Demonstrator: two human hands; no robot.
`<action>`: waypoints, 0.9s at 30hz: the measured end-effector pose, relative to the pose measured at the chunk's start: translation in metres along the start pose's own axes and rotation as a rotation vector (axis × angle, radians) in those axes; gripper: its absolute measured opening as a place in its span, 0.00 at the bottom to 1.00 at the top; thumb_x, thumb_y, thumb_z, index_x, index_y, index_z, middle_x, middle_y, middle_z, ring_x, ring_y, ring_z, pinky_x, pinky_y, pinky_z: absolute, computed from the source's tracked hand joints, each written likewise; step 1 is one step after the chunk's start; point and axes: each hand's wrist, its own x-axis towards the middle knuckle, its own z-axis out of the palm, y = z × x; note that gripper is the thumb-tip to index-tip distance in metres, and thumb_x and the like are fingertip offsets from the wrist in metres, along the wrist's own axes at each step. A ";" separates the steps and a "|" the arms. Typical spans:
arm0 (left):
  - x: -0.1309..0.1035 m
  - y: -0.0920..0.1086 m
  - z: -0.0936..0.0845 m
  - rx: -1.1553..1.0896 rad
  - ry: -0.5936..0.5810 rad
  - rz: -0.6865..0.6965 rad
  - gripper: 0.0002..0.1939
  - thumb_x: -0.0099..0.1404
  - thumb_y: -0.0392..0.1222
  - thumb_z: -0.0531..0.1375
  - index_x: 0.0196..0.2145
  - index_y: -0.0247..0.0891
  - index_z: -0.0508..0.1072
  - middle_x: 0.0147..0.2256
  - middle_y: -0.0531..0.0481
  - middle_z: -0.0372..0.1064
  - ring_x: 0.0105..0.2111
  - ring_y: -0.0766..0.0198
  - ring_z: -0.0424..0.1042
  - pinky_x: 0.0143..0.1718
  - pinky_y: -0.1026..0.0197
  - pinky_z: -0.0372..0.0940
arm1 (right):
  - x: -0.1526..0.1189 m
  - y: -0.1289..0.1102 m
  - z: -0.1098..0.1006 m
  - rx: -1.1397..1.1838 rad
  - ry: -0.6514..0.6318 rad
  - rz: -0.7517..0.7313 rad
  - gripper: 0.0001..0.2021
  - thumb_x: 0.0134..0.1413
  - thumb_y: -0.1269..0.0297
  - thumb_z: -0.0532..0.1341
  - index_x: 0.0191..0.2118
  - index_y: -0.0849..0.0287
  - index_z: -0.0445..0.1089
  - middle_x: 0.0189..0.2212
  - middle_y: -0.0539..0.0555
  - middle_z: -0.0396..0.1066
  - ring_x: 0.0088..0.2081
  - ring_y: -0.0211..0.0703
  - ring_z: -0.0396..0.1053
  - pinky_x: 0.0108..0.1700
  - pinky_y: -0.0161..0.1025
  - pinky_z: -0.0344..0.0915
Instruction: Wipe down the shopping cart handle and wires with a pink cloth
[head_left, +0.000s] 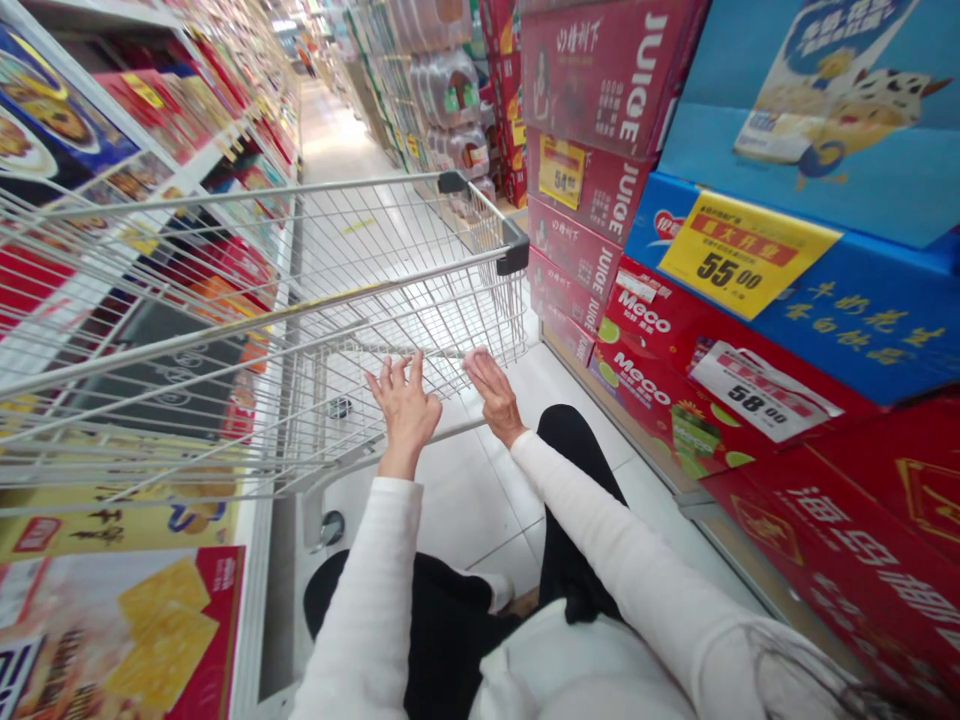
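Observation:
A metal wire shopping cart (514,248) with black corner caps stretches across the aisle in front of me. My left hand (409,405) is raised by the cart's near wire side, back of the hand up, fingers spread and bent a little. To its right, my right hand (493,398) is turned on edge with its fingers stretched out, level with the lower part of the basket. I see nothing held in either hand. Whether the fingertips touch the wires, I cannot tell. Below the basket, a caster wheel (332,527) rests on the floor.
On the right stand stacked red drink cartons (637,335), a blue carton (795,300) with a yellow price sign (750,252), and pink JUICE boxes (574,235). Shelves of packaged goods line the left, with a cracker box (165,630) close by. My black-trousered knees (574,450) flank the tiled floor (487,500).

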 end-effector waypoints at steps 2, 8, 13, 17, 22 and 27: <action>0.001 0.002 0.001 -0.008 0.008 -0.012 0.39 0.59 0.34 0.55 0.70 0.35 0.63 0.64 0.37 0.64 0.72 0.40 0.50 0.74 0.29 0.31 | 0.013 0.002 0.002 -0.020 0.036 0.013 0.32 0.69 0.80 0.42 0.72 0.48 0.57 0.74 0.47 0.54 0.78 0.40 0.38 0.79 0.52 0.46; 0.002 0.007 0.003 -0.014 -0.001 -0.008 0.41 0.58 0.34 0.55 0.70 0.35 0.62 0.64 0.37 0.63 0.71 0.40 0.51 0.74 0.28 0.31 | 0.005 0.009 0.005 -0.017 0.058 0.040 0.32 0.68 0.81 0.42 0.71 0.52 0.59 0.74 0.51 0.55 0.77 0.35 0.40 0.78 0.46 0.50; 0.000 0.009 0.006 -0.008 0.010 0.000 0.41 0.58 0.36 0.56 0.70 0.34 0.62 0.64 0.35 0.62 0.71 0.39 0.51 0.74 0.29 0.31 | 0.006 0.018 -0.011 -0.026 0.138 0.131 0.33 0.67 0.81 0.42 0.70 0.50 0.62 0.73 0.51 0.56 0.77 0.39 0.44 0.78 0.51 0.50; -0.001 0.012 0.008 -0.010 0.015 0.009 0.41 0.58 0.36 0.56 0.70 0.34 0.61 0.64 0.35 0.61 0.71 0.39 0.50 0.73 0.29 0.29 | 0.027 0.024 -0.015 -0.064 0.111 0.202 0.35 0.64 0.82 0.41 0.70 0.51 0.63 0.73 0.50 0.56 0.78 0.39 0.38 0.79 0.54 0.44; 0.000 0.014 0.010 -0.022 0.006 0.014 0.41 0.58 0.36 0.56 0.71 0.34 0.60 0.65 0.36 0.60 0.71 0.39 0.50 0.74 0.29 0.30 | 0.003 0.020 -0.016 -0.040 0.139 0.282 0.36 0.60 0.83 0.41 0.68 0.54 0.66 0.72 0.52 0.60 0.77 0.36 0.45 0.77 0.49 0.51; -0.002 0.015 0.013 -0.053 0.004 0.028 0.44 0.56 0.36 0.57 0.71 0.35 0.59 0.65 0.35 0.59 0.73 0.38 0.46 0.73 0.29 0.27 | 0.023 0.032 -0.024 -0.069 0.319 0.409 0.36 0.61 0.81 0.42 0.70 0.52 0.61 0.75 0.50 0.52 0.77 0.43 0.44 0.77 0.56 0.49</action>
